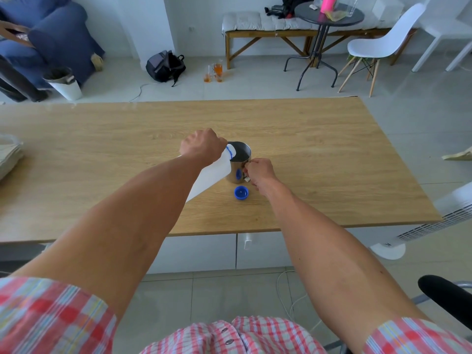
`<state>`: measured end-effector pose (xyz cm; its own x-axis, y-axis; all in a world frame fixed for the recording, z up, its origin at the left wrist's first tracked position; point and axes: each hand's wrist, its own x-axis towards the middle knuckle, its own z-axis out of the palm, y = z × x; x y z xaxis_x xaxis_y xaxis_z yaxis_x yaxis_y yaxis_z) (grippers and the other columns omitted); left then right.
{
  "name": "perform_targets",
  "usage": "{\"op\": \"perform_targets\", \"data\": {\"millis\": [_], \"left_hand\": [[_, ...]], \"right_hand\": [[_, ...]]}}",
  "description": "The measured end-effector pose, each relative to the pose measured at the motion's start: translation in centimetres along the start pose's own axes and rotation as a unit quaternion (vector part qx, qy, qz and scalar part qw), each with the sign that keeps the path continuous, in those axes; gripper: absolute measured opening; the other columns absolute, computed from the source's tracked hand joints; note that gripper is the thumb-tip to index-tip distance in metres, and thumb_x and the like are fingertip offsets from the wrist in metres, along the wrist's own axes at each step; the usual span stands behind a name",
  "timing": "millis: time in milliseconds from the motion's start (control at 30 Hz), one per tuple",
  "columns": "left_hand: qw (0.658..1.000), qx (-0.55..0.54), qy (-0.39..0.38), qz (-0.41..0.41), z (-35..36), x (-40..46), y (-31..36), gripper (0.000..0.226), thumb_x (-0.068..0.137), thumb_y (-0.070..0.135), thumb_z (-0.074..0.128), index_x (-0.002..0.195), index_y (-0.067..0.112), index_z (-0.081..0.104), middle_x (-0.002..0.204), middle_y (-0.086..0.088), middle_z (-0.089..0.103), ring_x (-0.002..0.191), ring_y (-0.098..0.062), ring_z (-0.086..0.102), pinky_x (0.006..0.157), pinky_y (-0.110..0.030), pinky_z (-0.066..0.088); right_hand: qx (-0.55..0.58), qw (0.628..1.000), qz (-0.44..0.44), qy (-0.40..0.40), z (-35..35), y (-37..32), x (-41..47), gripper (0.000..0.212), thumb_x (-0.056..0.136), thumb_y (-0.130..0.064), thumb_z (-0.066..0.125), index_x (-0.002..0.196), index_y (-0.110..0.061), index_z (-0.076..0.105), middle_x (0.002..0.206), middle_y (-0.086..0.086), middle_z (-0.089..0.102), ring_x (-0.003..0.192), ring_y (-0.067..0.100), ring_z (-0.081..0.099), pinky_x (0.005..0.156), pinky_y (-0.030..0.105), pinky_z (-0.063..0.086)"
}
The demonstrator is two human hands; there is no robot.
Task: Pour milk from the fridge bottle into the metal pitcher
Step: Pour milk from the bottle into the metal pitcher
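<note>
The left grip [201, 146] wraps the upper part of the white milk bottle [209, 175], fingers curled round it, and tips it so the blue-ringed mouth sits right over the rim of the metal pitcher [240, 162]. Just to the right of that grip, the right grip [259, 172] pinches the pitcher's handle and holds it upright on the desk [332, 149]. The blue cap [241, 193] lies open side up on the desk, just nearer the person than the right grip and apart from both vessels. Pouring looks to be under way, though no stream of milk can be made out here and the level inside the pitcher is hard to read. To do this well, the bottle's mouth should stay inside the rim line, the tilt should rise slowly so milk does not gulp and splash, and the right grip should keep the pitcher from sliding. Easing the bottle back upright before lifting it away would avoid drips on the desk.
</note>
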<state>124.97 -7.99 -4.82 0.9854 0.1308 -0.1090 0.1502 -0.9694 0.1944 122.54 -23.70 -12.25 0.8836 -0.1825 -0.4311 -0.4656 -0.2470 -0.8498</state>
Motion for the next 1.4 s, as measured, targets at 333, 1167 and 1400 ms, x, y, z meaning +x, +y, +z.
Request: {"op": "perform_targets", "data": {"millis": [333, 1167, 1400], "left_hand": [[1.000, 0.009, -0.019, 0.002, -0.4, 0.0, 0.2, 0.034, 0.102, 0.039, 0.040, 0.099, 0.012, 0.061, 0.081, -0.006, 0.056, 0.083, -0.027, 0.060, 0.068, -0.035, 0.041], [0.999, 0.043, -0.032, 0.006, -1.0, 0.2, 0.6, 0.029, 0.102, 0.039, 0.042, 0.100, 0.015, 0.058, 0.095, -0.007, 0.060, 0.087, -0.029, 0.058, 0.072, -0.037, 0.041], [0.998, 0.043, -0.033, 0.007, -1.1, 0.3, 0.7, 0.028, 0.101, 0.038, 0.042, 0.100, 0.015, 0.059, 0.092, -0.007, 0.059, 0.086, -0.029, 0.059, 0.071, -0.036, 0.041]], "right_hand": [[0.001, 1.000, -0.001, -0.001, 0.3, 0.2, 0.0, 0.026, 0.091, 0.002, 0.042, 0.090, -0.009, 0.066, 0.072, 0.006, 0.055, 0.055, 0.015, 0.038, 0.048, 0.026, 0.030], [0.015, 1.000, -0.006, -0.001, 1.1, 1.1, 1.4, 0.027, 0.088, 0.002, 0.043, 0.091, -0.012, 0.067, 0.082, 0.011, 0.057, 0.070, 0.020, 0.045, 0.053, 0.029, 0.034], [0.015, 1.000, -0.011, 0.000, 1.0, 1.2, 1.5, 0.026, 0.088, 0.002, 0.043, 0.090, -0.013, 0.065, 0.081, 0.010, 0.055, 0.068, 0.019, 0.042, 0.053, 0.029, 0.033]]}}
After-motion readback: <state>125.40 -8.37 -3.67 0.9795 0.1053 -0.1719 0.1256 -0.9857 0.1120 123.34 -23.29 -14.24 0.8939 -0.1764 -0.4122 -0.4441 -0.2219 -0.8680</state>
